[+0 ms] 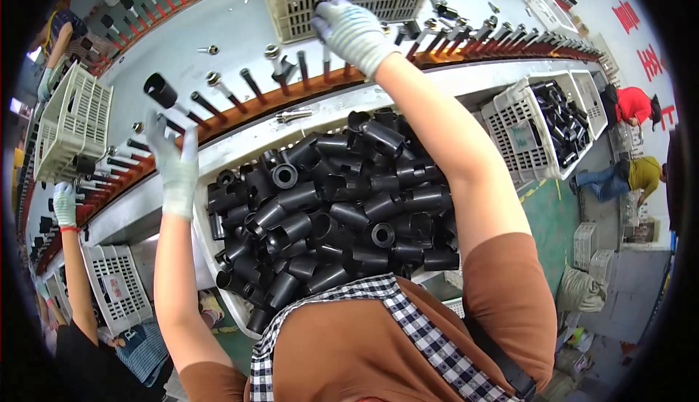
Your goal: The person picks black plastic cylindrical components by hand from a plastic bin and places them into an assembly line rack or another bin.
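Note:
My left hand, in a pale knit glove, is at the row of upright pegs with finger and thumb apart. A dark peg shows between them, and a wide black sleeve tops a peg just beyond. My right hand, in a striped white glove, is curled in front of a cream plastic crate. A dark piece shows at its fingertips, mostly hidden. Below my arms, a pale bin is heaped with short black plastic sleeves, some notched.
An orange-brown rail of pegs curves along the metal bench. A loose metal fitting lies behind it. A crate of black parts stands right, another crate left. A co-worker's gloved hand works at left; other people are farther off.

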Motion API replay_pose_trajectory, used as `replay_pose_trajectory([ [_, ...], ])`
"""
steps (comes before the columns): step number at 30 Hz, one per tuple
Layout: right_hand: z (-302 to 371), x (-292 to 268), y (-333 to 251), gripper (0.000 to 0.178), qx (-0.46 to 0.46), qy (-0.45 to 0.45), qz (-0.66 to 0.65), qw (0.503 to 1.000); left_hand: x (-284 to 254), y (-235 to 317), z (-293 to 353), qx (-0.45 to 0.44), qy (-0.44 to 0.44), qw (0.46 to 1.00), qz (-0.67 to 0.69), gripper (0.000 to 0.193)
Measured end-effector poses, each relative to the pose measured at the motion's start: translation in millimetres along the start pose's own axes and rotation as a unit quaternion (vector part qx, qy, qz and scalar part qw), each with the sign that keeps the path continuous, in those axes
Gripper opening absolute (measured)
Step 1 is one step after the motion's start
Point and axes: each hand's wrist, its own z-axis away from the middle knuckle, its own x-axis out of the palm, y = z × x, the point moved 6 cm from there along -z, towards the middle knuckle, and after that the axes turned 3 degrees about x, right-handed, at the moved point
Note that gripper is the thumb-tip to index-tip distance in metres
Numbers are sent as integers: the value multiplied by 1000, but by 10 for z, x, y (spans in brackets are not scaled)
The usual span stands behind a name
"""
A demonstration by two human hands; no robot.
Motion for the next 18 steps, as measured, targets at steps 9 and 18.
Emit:
replay_pose_trajectory([
  [9, 56, -789, 885, 42, -32, 262, -191, 945, -935, 22, 1956, -270, -135, 951, 56, 58],
  [18, -65, -42, 441, 20, -151, 283, -117, 940, -1148, 538, 2482, -377, -86, 913, 129, 54],
])
